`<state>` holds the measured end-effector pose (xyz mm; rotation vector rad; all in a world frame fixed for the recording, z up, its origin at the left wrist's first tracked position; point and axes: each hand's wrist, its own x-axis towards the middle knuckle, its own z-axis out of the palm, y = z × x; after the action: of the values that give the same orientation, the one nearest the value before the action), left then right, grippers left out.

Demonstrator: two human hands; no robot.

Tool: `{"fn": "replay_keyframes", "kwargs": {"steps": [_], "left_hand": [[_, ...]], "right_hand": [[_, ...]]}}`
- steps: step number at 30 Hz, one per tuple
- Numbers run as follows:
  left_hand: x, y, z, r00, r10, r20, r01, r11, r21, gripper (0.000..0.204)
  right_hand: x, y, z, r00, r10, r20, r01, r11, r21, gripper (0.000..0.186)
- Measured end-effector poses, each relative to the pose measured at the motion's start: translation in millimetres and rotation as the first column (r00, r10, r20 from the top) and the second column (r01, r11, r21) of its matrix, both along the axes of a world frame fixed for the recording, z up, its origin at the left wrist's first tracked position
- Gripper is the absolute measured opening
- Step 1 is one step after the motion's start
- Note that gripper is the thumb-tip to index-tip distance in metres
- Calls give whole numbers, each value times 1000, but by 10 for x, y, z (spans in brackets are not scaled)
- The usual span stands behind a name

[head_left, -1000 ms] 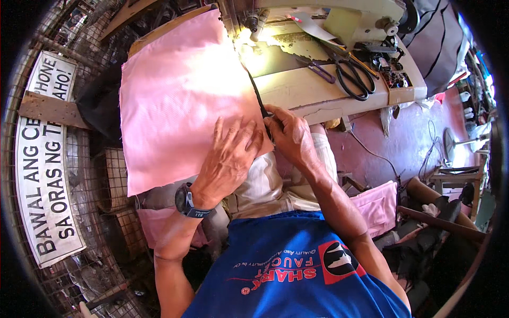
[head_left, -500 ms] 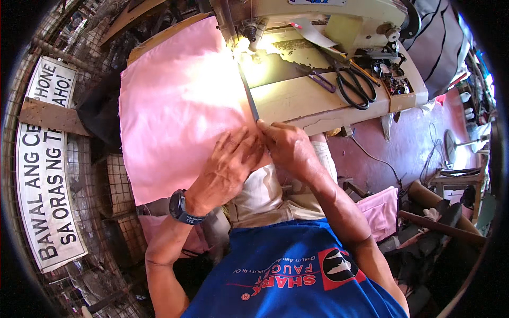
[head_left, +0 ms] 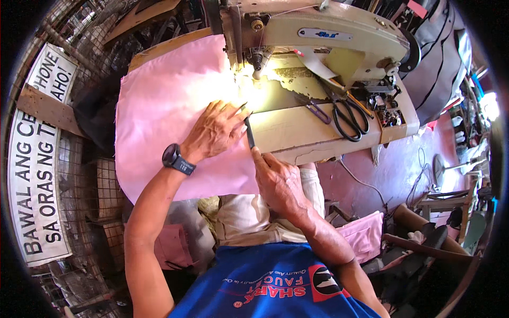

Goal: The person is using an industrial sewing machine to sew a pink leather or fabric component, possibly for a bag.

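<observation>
A sheet of pink fabric [head_left: 154, 122] lies at the left of the sewing machine [head_left: 313, 37], one edge by the lit needle area. My left hand [head_left: 214, 130] rests on it, fingers stretched toward the presser foot and their tips beside a narrow dark strip [head_left: 249, 131]. The strip runs along the fabric's right edge. My right hand [head_left: 278, 177] is closed on the strip's near end, thumb and index finger pinching it. Part of the strip passes behind the left fingertips. Glare hides detail around the needle.
Black-handled scissors [head_left: 351, 119] and a small purple-handled thread snipper [head_left: 319, 112] lie on the machine bed, right of the needle. A tray of small metal parts [head_left: 391, 117] sits at the bed's end. Wire mesh [head_left: 108, 185] stands on the left. More pink cloth [head_left: 363, 236] lies below right.
My left hand has moved forward and left toward the needle, away from my right hand. My right hand has come nearer to my body, and more of the machine shows.
</observation>
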<state>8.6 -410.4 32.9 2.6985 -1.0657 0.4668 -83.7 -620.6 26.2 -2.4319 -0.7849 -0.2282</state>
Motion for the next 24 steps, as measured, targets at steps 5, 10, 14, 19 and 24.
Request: {"fn": "replay_keyframes", "kwargs": {"steps": [5, 10, 14, 19, 24], "left_hand": [[-55, 1, -65, 999, 37, 24, -35, 994, -99, 36], [-150, -34, -15, 999, 8, -36, -12, 993, -119, 41], [-121, -1, -46, 996, 10, -83, -22, 989, -144, 43], [54, 34, -61, 996, 1, -85, -16, 983, -183, 44], [280, 98, -23, 999, -49, -9, 46, 972, -232, 39]], "right_hand": [[18, 1, -9, 1000, 6, -15, -6, 999, -38, 50], [48, -4, 102, 1000, 5, -17, -6, 997, -75, 50], [80, 27, 186, 1000, 6, -20, -8, 994, -112, 47], [243, 53, 187, 1000, 25, -14, -27, 985, -170, 55], [451, 169, 160, 1000, -14, -1, 13, 992, -126, 49]]}}
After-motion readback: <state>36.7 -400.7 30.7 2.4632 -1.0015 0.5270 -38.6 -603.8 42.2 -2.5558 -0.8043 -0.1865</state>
